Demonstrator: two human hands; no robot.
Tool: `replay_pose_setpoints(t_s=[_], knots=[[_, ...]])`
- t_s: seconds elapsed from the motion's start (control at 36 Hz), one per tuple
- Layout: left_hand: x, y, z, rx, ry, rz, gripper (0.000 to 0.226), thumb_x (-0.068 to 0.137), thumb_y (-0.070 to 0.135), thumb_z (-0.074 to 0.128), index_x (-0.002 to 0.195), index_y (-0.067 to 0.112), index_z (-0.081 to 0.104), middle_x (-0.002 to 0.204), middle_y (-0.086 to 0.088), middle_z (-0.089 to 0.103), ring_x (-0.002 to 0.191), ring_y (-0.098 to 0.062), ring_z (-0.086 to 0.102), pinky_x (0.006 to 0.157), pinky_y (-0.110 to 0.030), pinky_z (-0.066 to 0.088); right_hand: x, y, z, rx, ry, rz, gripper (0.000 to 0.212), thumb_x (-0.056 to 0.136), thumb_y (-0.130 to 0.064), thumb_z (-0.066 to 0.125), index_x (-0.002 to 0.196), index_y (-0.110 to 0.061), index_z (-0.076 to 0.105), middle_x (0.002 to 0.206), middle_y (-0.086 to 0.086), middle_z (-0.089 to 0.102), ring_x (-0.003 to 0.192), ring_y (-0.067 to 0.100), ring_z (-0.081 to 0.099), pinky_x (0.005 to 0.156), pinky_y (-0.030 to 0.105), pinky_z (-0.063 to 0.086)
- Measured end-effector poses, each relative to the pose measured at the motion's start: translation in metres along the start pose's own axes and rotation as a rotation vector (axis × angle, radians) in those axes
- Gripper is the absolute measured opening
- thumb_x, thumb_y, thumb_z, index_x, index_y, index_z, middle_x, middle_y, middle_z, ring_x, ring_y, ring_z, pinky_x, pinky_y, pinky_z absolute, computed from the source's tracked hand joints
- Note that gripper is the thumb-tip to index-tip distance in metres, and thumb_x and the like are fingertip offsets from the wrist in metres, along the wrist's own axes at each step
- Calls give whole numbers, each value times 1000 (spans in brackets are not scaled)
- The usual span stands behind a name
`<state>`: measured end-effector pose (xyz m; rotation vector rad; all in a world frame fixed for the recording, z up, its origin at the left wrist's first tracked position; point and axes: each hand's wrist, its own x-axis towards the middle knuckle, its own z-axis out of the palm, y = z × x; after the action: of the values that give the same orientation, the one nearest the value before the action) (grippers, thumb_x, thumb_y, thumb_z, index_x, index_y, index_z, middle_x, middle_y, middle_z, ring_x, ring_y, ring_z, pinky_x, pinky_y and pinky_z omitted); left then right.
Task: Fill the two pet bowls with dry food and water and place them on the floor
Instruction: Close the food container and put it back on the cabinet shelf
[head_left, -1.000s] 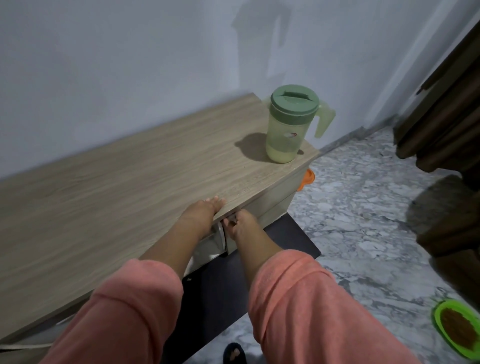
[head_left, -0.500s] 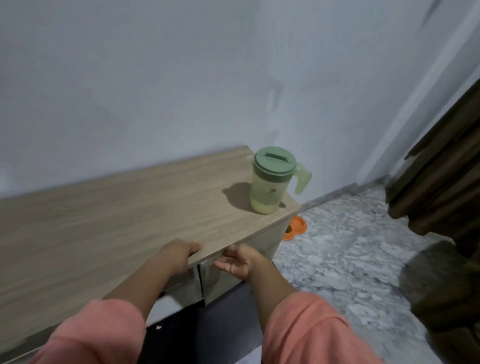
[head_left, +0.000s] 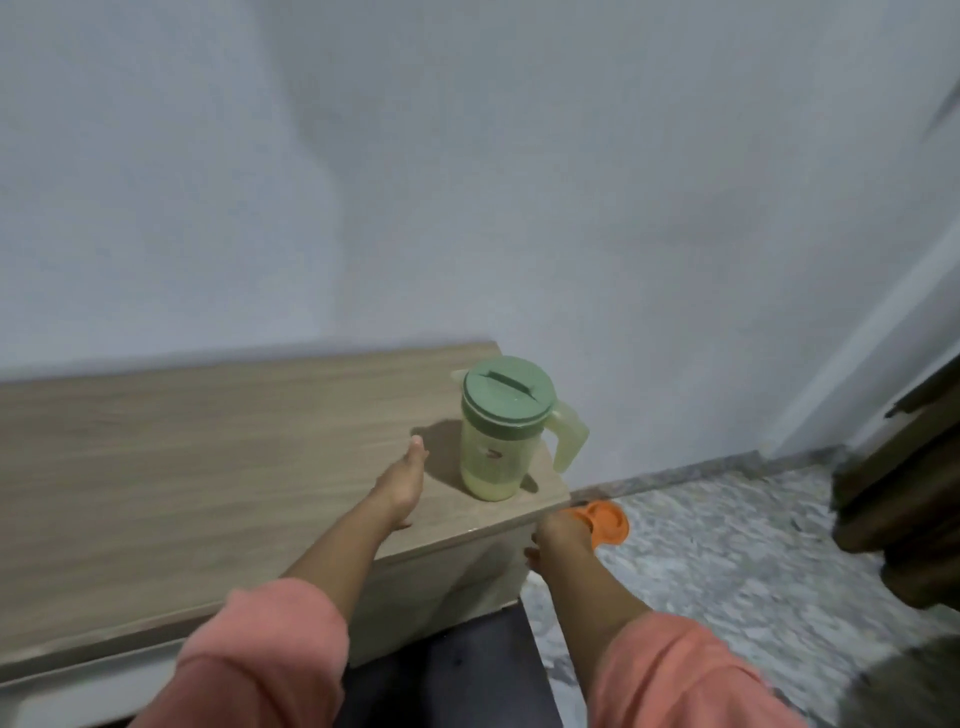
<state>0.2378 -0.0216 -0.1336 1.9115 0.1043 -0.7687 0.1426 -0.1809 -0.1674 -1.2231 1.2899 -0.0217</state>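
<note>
Two hands, one pitcher, one orange bowl in view. Left hand (head_left: 402, 486) extended over the cabinet top (head_left: 208, 467), fingers straight and holding nothing, just beside the green-lidded pitcher (head_left: 496, 431) without touching. Right hand (head_left: 561, 535) off the cabinet's right end, empty, fingers loosely bent, overlapping the orange bowl (head_left: 608, 522) on the marble floor (head_left: 727, 545); contact unclear through blur. Pitcher upright near the cabinet's right end. Brown curtain (head_left: 898, 493) at far right. Pink sleeves on both arms.
</note>
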Motion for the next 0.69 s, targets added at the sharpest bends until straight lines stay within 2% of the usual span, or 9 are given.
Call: replay_pose_setpoints(t_s=[0.06, 0.14, 0.19, 0.28, 0.42, 0.47, 0.56, 0.64, 0.69], knots=[[10, 3, 15, -182, 2, -79, 78, 89, 74, 15, 150, 28, 31, 159, -1, 26, 142, -28, 33, 100, -51, 40, 12, -12, -12, -22, 106, -104, 37, 87, -31, 38, 96, -1, 59, 92, 14, 55, 93, 27, 57, 87, 41, 48], [8, 16, 31, -340, -15, -101, 94, 76, 86, 17, 153, 32, 20, 162, 5, 13, 146, -28, 25, 101, -61, 39, 14, -29, -20, 92, 130, -183, 34, 88, -33, 38, 95, -6, 58, 99, 14, 59, 100, 37, 57, 94, 47, 47], [-2, 29, 42, -374, -49, -115, 86, 83, 80, 15, 152, 29, 24, 161, 3, 20, 146, -29, 25, 105, -61, 32, 3, -44, -23, 142, 94, -239, 37, 79, -42, 39, 83, -13, 61, 98, 11, 66, 97, 36, 61, 93, 52, 49], [-7, 40, 57, -377, -60, -134, 81, 88, 76, 11, 150, 28, 32, 156, 1, 33, 144, -27, 29, 108, -61, 26, 1, -54, -24, 171, 1, -281, 35, 74, -48, 44, 73, -22, 66, 94, 6, 71, 93, 32, 65, 90, 49, 52], [0, 44, 67, -435, -14, -153, 81, 89, 74, 10, 147, 24, 38, 152, -3, 41, 141, -27, 34, 112, -58, 22, -14, -67, -22, 213, -79, -268, 47, 84, -50, 41, 102, -16, 69, 104, 9, 71, 102, 29, 63, 93, 44, 49], [0, 44, 69, -470, -9, -157, 81, 89, 74, 12, 146, 23, 39, 152, -4, 40, 142, -27, 33, 114, -56, 19, -14, -68, -21, 239, -100, -266, 48, 91, -49, 36, 106, -15, 66, 106, 10, 70, 102, 28, 62, 94, 43, 48], [-2, 46, 73, -494, -3, -151, 82, 89, 74, 14, 148, 23, 36, 154, -3, 36, 144, -26, 30, 115, -56, 16, -11, -70, -19, 299, -118, -257, 40, 97, -43, 32, 98, -15, 60, 106, 11, 68, 97, 26, 61, 93, 43, 51], [-4, 45, 76, -505, 25, -131, 78, 91, 72, 13, 148, 23, 36, 154, -1, 36, 144, -25, 30, 115, -55, 18, -7, -72, -18, 365, -175, -223, 42, 101, -40, 29, 113, -11, 57, 108, 15, 65, 94, 24, 58, 83, 35, 50], [-4, 43, 77, -523, 17, -116, 78, 91, 71, 13, 149, 22, 34, 155, -2, 34, 145, -25, 28, 116, -54, 17, -8, -73, -18, 367, -191, -219, 48, 101, -41, 28, 124, -9, 55, 114, 17, 64, 96, 24, 57, 88, 34, 48]])
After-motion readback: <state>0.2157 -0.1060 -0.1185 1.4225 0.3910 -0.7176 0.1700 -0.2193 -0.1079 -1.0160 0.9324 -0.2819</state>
